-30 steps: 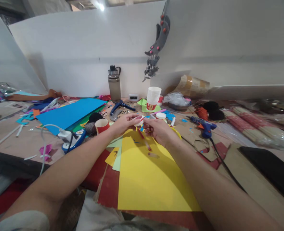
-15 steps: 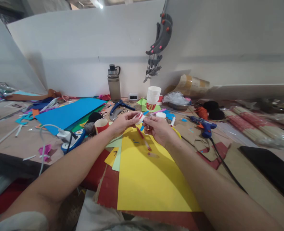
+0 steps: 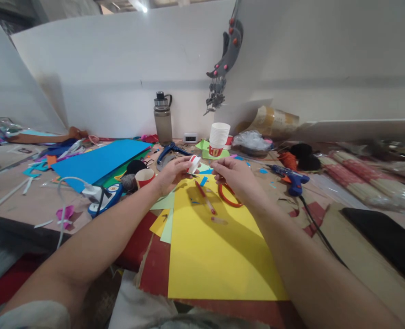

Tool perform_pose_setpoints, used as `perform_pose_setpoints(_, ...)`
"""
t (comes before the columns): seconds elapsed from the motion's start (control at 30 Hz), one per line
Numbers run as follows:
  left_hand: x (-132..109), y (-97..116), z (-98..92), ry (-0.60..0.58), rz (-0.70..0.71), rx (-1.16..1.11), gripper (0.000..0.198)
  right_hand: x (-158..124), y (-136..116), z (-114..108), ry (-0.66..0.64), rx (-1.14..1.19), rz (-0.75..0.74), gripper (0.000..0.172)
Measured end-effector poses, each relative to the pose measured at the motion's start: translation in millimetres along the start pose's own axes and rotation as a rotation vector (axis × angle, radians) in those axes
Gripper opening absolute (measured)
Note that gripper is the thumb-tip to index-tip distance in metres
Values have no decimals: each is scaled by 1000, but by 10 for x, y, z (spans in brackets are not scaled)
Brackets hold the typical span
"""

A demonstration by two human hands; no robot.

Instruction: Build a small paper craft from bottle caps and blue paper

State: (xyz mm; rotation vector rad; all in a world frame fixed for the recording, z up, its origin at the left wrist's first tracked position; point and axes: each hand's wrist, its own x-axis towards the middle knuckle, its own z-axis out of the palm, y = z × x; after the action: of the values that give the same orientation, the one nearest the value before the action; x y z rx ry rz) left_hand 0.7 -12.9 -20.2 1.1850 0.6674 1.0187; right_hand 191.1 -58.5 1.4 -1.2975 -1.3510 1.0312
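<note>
My left hand (image 3: 175, 174) holds a small red-and-white piece, seemingly cut from a paper cup (image 3: 194, 162), between thumb and fingers above the top of a yellow sheet (image 3: 223, 256). To its right, my right hand (image 3: 230, 172) is closed in a pinch, apart from the piece; whatever its fingertips hold, if anything, is too small to make out. Under the hands a red pen (image 3: 205, 197) lies on the yellow sheet, with its clear cap (image 3: 219, 220) nearby. An orange-red ring (image 3: 229, 197) lies partly beneath my right hand.
Behind the hands stand stacked paper cups (image 3: 219, 137) and a water bottle (image 3: 163, 119). A red paper cup (image 3: 145, 177), a power strip (image 3: 108, 196) and blue sheets (image 3: 103, 160) lie left. On the right are a hot glue gun (image 3: 293, 180), its cable, and a black flat object (image 3: 384, 240).
My hands have moved apart: the right has gone right and let go of the red-and-white piece. It stays in my left hand, now tilted. The orange-red ring has come into view.
</note>
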Motion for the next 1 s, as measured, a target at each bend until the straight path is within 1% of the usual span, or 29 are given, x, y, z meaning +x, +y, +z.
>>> perform_pose_setpoints(0.07, 1, 8, -7, -1, -47, -90, 32, -25, -83, -96, 7, -331, -59, 21)
perform_pose_setpoints(0.13, 2, 15, -14, -8, -81, -169, 29, -48, -151, -171, -15, -744, -104, 22)
perform_pose_setpoints(0.17, 1, 20, -15, -11, -92, -199, 28, -57, -173, -195, -38, -931, -91, 23)
perform_pose_setpoints(0.23, -2, 33, -15, -14, -106, -248, 29, -71, -186, -213, -97, -1224, 3, 26)
perform_pose_setpoints(0.3, -5, 45, -14, -3, -111, -283, 29, -86, -161, -197, -166, -1393, 114, 29)
perform_pose_setpoints(0.37, -8, 49, -14, 9, -105, -294, 29, -112, -113, -165, -224, -1466, 154, 31)
perform_pose_setpoints(0.43, -11, 42, -16, 3, -79, -280, 29, -146, -57, -132, -248, -1495, 112, 33)
perform_pose_setpoints(0.47, -12, 36, -17, -5, -61, -265, 30, -162, -30, -119, -241, -1513, 82, 35)
perform_pose_setpoints(0.57, -14, 19, -20, -18, -7, -223, 32, -185, 40, -99, -154, -1580, 23, 37)
perform_pose_setpoints(0.63, -9, 11, -23, -7, 12, -205, 34, -167, 80, -98, -119, -1581, 46, 37)
perform_pose_setpoints(0.73, 13, -7, -35, 16, 40, -169, 36, -106, 140, -102, -135, -1510, 147, 35)
perform_pose_setpoints(0.77, 24, -18, -41, 25, 56, -143, 37, -87, 160, -104, -129, -1488, 167, 34)
perform_pose_setpoints(0.83, 51, -50, -60, 60, 96, -75, 39, -60, 192, -108, -105, -1463, 163, 34)
perform_pose_setpoints(1.0, 113, -146, -139, 188, 186, 186, 47, -75, 172, -147, -43, -1422, 164, 43)
